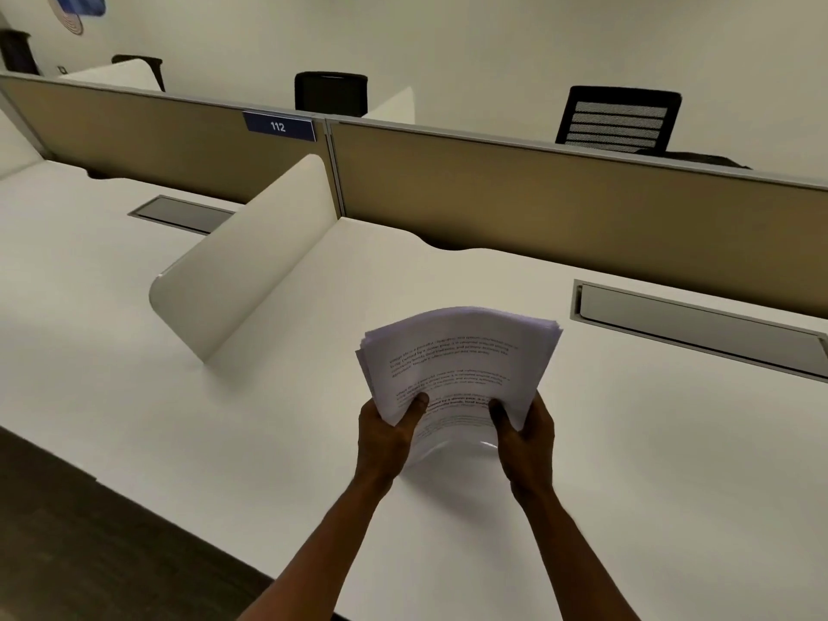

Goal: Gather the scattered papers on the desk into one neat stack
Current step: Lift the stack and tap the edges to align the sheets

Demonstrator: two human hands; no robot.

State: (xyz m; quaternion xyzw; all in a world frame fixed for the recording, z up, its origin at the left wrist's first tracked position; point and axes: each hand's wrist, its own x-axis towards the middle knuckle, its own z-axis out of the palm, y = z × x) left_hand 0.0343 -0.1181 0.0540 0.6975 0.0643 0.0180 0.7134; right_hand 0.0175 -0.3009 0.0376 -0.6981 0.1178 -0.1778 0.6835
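A thick stack of white printed papers [461,351] is held above the white desk [649,463], bowed upward in the middle with its far end fanned slightly. My left hand [387,434] grips the stack's near left corner, thumb on top of the printed page. My right hand [524,437] grips the near right corner the same way. The near edge of the stack curls down toward the desk between my hands. No loose sheets lie on the visible desk surface.
A rounded white divider [242,262] stands to the left between two desks. A tan partition [560,195] with a "112" label [278,126] runs along the back. A grey cable tray lid [699,327] is at the right. Black chairs [620,118] sit behind.
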